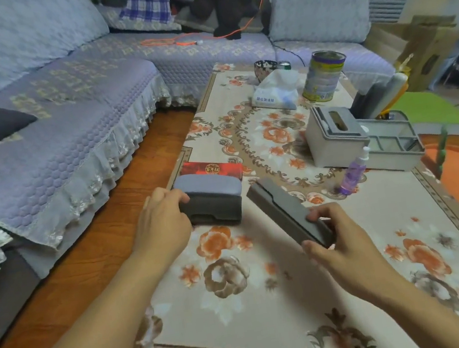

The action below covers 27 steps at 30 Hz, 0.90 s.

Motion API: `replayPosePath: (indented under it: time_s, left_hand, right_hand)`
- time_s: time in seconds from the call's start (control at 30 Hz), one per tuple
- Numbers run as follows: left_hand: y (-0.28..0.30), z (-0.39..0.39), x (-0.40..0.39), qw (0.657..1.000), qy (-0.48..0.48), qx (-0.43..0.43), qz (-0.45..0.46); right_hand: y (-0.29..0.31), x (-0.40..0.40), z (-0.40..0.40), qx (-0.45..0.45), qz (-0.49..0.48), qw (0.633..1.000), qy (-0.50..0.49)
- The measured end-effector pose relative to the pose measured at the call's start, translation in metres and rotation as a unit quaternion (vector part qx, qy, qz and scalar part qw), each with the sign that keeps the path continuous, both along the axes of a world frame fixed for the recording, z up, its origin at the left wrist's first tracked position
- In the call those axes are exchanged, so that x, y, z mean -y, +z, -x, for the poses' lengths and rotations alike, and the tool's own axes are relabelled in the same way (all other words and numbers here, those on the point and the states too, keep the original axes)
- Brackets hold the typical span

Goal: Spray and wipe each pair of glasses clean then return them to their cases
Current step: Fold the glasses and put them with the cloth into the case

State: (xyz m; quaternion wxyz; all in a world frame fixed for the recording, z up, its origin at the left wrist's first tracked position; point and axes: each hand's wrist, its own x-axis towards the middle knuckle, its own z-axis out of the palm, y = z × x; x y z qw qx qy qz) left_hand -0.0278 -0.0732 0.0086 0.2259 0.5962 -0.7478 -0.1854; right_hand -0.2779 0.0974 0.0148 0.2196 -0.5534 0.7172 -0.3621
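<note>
left hand (pixel 162 223) grips grey case (pixel 211 201) – closed | right hand (pixel 338 242) pinches flat case (pixel 288 212) – contents unseen

sofa (pixel 65 108): lilac quilted, corner | floor (pixel 145 168): wood | table (pixel 377 226): floral cloth

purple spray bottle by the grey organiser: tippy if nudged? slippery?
The spray bottle is tall and narrow and stands upright, so a sideways nudge near its white nozzle would probably topple it. Once down, its round body would likely roll. The clear plastic looks smooth, so it may be a bit slippery.
</note>
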Motion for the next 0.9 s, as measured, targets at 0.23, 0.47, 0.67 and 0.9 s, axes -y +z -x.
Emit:
replayPosePath:
  time_s: [0.23, 0.47, 0.67, 0.9]
  left_hand:
    - [0.013, -0.039, 0.002, 0.985, -0.114, -0.050, -0.119]
    - [-0.010, -0.059, -0.018, 0.959, -0.205, 0.037, -0.194]
    - [-0.020, -0.062, -0.021, 0.958, -0.138, -0.096, -0.231]
    - [-0.019, -0.061, -0.030, 0.953, -0.186, -0.059, -0.233]
  right_hand:
    - [-0.036, 0.038, -0.050, -0.106, -0.010, 0.953, 0.284]
    - [-0.046, 0.047, -0.052, -0.048, -0.017, 0.967, 0.249]
    - [-0.032, 0.062, -0.048, 0.011, -0.034, 0.994, 0.108]
    - [-0.027, 0.071, -0.047, -0.183, 0.035, 0.980, 0.074]
